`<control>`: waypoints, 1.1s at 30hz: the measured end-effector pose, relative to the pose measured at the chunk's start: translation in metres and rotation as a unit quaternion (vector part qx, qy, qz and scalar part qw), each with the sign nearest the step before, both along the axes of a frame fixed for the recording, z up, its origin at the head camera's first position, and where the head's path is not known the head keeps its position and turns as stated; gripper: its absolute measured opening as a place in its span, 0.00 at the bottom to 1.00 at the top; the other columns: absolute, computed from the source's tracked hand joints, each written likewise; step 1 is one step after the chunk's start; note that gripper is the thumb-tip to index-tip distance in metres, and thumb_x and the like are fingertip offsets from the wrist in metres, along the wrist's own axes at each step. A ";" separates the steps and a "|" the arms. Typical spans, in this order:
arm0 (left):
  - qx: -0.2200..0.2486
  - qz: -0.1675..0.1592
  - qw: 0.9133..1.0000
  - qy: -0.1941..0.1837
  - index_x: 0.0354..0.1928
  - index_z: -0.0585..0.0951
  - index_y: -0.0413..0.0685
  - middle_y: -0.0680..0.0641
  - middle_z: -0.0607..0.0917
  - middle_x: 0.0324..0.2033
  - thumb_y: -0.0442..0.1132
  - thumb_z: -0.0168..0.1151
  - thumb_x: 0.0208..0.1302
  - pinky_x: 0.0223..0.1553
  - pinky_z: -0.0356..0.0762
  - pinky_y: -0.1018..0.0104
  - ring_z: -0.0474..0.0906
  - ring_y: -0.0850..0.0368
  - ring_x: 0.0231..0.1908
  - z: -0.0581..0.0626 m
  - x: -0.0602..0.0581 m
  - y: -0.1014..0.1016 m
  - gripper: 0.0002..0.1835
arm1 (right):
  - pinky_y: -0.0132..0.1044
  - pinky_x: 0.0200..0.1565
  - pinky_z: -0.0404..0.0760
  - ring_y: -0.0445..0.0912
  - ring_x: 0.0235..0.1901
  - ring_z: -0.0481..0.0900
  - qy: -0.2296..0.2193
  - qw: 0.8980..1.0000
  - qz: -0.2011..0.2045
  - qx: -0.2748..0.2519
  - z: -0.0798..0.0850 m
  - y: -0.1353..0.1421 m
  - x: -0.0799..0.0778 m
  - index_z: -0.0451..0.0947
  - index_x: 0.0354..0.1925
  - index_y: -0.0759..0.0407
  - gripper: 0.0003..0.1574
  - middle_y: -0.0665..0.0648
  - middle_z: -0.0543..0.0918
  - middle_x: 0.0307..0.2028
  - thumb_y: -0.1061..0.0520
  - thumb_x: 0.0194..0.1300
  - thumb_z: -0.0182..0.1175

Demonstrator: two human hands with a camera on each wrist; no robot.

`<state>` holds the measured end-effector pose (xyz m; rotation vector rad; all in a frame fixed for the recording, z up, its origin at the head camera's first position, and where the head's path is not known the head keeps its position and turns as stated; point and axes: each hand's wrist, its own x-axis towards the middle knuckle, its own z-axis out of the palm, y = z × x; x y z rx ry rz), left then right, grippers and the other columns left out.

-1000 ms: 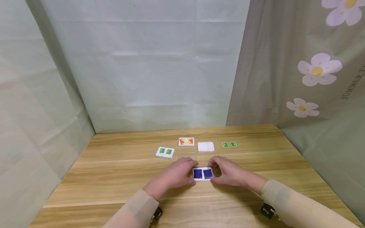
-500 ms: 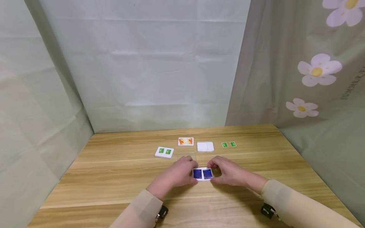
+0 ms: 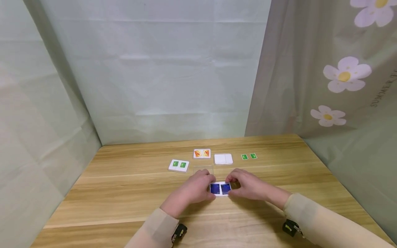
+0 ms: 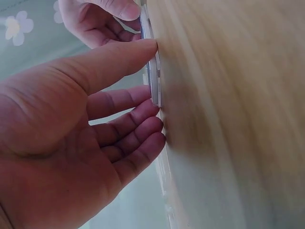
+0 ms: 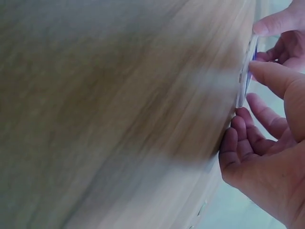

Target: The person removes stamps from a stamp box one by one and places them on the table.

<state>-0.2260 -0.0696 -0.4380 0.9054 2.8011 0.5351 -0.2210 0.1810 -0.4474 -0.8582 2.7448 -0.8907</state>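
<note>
A thin, clear-edged rectangular case [image 3: 220,189], with two dark blue squares on a white backing, lies near the table's middle. My left hand [image 3: 196,187] grips its left end, thumb on the near edge and fingers at the far edge. At the right end my right hand [image 3: 249,186] pinches it the same way. From the side, the left wrist view shows the case as a layered clear slab [image 4: 153,78] close to the tabletop. Just beyond my left hand lies a faint transparent plate [image 3: 203,168], partly hidden by the fingers.
Farther back on the wooden table [image 3: 124,193] lie a white case with green squares [image 3: 179,165], one with orange pictures [image 3: 202,153] and a plain white one [image 3: 223,159]. Two loose green squares [image 3: 249,156] lie to their right. Fabric walls [image 3: 173,86] stand behind and at the sides.
My right thumb has slid slightly left along the near edge of the case. The left wrist has shifted a little to the right. Everything else on the table stays put.
</note>
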 end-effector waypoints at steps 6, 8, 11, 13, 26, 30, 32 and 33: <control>0.008 -0.004 1.000 0.005 0.55 0.89 0.43 0.50 0.81 0.45 0.42 0.86 0.61 0.47 0.80 0.62 0.73 0.56 0.44 0.000 0.000 -0.001 0.24 | 0.40 0.49 0.80 0.47 0.45 0.78 -0.004 1.000 -0.012 0.007 0.001 -0.005 -0.003 0.85 0.49 0.56 0.17 0.49 0.82 0.44 0.58 0.65 0.81; 0.010 -0.005 1.000 0.007 0.55 0.89 0.43 0.50 0.81 0.45 0.42 0.87 0.60 0.47 0.80 0.62 0.73 0.56 0.44 0.000 0.000 -0.002 0.24 | 0.40 0.48 0.80 0.47 0.44 0.78 -0.007 1.000 -0.015 0.008 0.002 -0.006 -0.004 0.85 0.48 0.56 0.17 0.50 0.82 0.43 0.58 0.65 0.81; 0.012 -0.005 1.000 0.005 0.55 0.89 0.43 0.50 0.81 0.45 0.42 0.87 0.60 0.46 0.79 0.62 0.73 0.56 0.44 0.000 0.000 -0.003 0.24 | 0.39 0.47 0.80 0.47 0.43 0.78 -0.009 1.000 -0.019 0.014 0.003 -0.008 -0.004 0.86 0.47 0.56 0.16 0.50 0.83 0.42 0.58 0.65 0.81; 0.013 -0.005 1.000 0.004 0.55 0.89 0.43 0.50 0.81 0.45 0.41 0.87 0.60 0.46 0.79 0.62 0.72 0.55 0.44 0.000 0.000 -0.003 0.24 | 0.39 0.46 0.80 0.47 0.42 0.78 -0.012 1.000 -0.022 0.017 0.003 -0.009 -0.005 0.86 0.46 0.56 0.16 0.50 0.83 0.42 0.59 0.64 0.81; 0.012 -0.007 1.000 0.006 0.55 0.88 0.42 0.50 0.82 0.46 0.42 0.87 0.60 0.48 0.80 0.61 0.73 0.55 0.45 0.000 -0.002 -0.001 0.24 | 0.41 0.47 0.82 0.46 0.41 0.80 -0.047 0.998 -0.041 0.002 0.003 -0.009 -0.010 0.86 0.46 0.58 0.16 0.50 0.84 0.40 0.63 0.63 0.81; 0.011 -0.008 1.000 0.008 0.55 0.88 0.43 0.50 0.82 0.46 0.42 0.87 0.60 0.49 0.80 0.60 0.73 0.55 0.45 0.000 -0.003 -0.001 0.24 | 0.43 0.50 0.84 0.44 0.42 0.81 -0.058 0.998 -0.036 -0.006 0.004 -0.007 -0.013 0.86 0.51 0.61 0.18 0.50 0.86 0.42 0.63 0.64 0.80; 0.009 -0.008 1.000 0.006 0.54 0.88 0.43 0.50 0.82 0.46 0.42 0.87 0.60 0.50 0.80 0.60 0.73 0.55 0.45 0.000 -0.002 -0.001 0.24 | 0.44 0.51 0.84 0.44 0.43 0.82 -0.064 0.997 -0.034 -0.005 0.004 -0.007 -0.014 0.87 0.54 0.62 0.20 0.49 0.86 0.43 0.63 0.66 0.79; 0.008 -0.008 1.000 0.005 0.55 0.88 0.43 0.50 0.82 0.46 0.42 0.87 0.60 0.50 0.80 0.60 0.73 0.55 0.46 0.000 -0.002 -0.001 0.24 | 0.44 0.52 0.84 0.44 0.43 0.82 -0.067 0.997 -0.033 -0.004 0.004 -0.006 -0.015 0.87 0.54 0.62 0.19 0.49 0.87 0.43 0.62 0.66 0.79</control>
